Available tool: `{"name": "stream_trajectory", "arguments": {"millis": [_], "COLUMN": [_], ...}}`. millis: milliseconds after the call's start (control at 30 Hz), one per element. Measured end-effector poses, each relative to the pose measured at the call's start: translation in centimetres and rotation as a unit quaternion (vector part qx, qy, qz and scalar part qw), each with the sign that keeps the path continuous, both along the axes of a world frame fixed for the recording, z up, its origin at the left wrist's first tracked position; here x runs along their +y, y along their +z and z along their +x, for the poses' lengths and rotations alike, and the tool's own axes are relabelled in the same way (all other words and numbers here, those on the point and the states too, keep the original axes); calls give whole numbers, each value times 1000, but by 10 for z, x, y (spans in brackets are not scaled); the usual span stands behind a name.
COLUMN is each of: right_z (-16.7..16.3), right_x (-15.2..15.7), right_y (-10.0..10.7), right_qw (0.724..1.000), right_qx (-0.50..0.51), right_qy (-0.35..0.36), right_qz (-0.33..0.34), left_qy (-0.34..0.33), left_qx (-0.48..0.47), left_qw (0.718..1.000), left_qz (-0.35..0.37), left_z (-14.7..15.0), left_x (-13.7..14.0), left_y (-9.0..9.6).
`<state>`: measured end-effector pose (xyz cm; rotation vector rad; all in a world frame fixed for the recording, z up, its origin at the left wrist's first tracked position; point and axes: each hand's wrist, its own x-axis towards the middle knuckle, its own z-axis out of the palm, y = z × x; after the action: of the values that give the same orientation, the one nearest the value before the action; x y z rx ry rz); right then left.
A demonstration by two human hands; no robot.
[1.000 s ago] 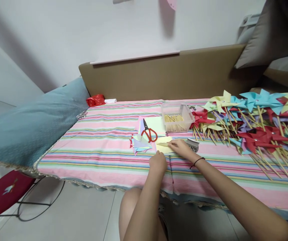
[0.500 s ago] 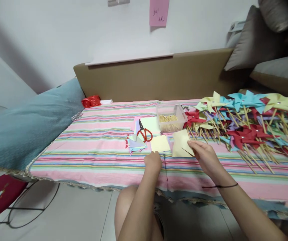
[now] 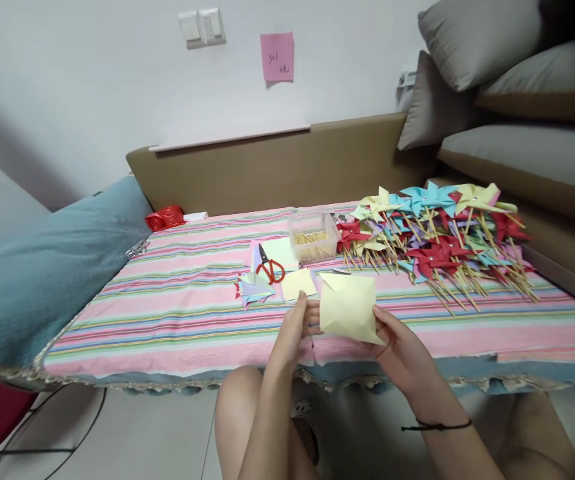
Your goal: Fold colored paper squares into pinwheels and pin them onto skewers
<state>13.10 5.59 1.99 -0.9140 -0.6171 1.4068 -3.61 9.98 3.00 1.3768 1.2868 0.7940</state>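
Note:
A square of pale yellow paper (image 3: pixel 348 305) is held up over the front part of the bed, with slits showing at its corners. Closed on its right edge is my right hand (image 3: pixel 397 343), thumb in front and fingers partly hidden behind. My left hand (image 3: pixel 300 323) is at the paper's left edge with thumb and fingers apart; the fingertips reach the edge, and whether they press on it I cannot tell. Just beyond lie a small stack of yellow squares (image 3: pixel 298 285), red-handled scissors (image 3: pixel 270 268) and cut colored paper pieces (image 3: pixel 256 288).
A clear plastic box (image 3: pixel 313 240) of short wooden sticks stands behind the paper. Many finished paper pinwheels (image 3: pixel 437 257) are heaped at the right. A red plastic bag (image 3: pixel 165 217) lies at the far left on the striped cloth (image 3: pixel 167 320). Grey cushions (image 3: pixel 527 153) are stacked at the right.
The yellow paper has been lifted off the cloth by my right hand and brought nearer. My left hand has opened from a fist and moved to the paper's left edge. The view has turned rightward.

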Motion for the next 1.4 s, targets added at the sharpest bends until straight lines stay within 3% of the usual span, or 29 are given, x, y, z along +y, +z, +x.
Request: {"name": "stream_trajectory", "arguments": {"millis": [67, 167, 267, 433, 633, 767, 1067, 1233, 1400], "right_z": [-4, -7, -3, 12, 25, 30, 28, 20, 19], "right_x": [-13, -31, -44, -58, -70, -75, -85, -85, -85], "right_y": [1, 4, 6, 14, 17, 18, 21, 17, 15], "right_qw": [1000, 1000, 998, 994, 971, 962, 988, 987, 983], "right_qx": [8, -2, -52, -109, -196, -224, -118, -140, -162], "right_qy": [-10, 8, 23, 24, 43, 56, 56, -5, -41], "right_qz": [-2, -11, -22, 4, 132, 146, 83, 75, 78], "left_qy": [21, 104, 171, 211, 252, 238, 197, 175, 143], "left_qx": [-214, -317, -310, -277, -253, -256, -244, -233, -234], "left_qw": [976, 942, 934, 937, 934, 937, 950, 957, 962], "left_qz": [-36, -39, -48, -38, 5, 7, 0, -10, -15], "left_z": [10, 20, 24, 23, 28, 32, 45, 50, 48], "left_x": [-23, -49, -63, -77, -93, -102, -118, -124, -127], "left_y": [3, 4, 6, 17, 27, 29, 33, 48, 47]}}
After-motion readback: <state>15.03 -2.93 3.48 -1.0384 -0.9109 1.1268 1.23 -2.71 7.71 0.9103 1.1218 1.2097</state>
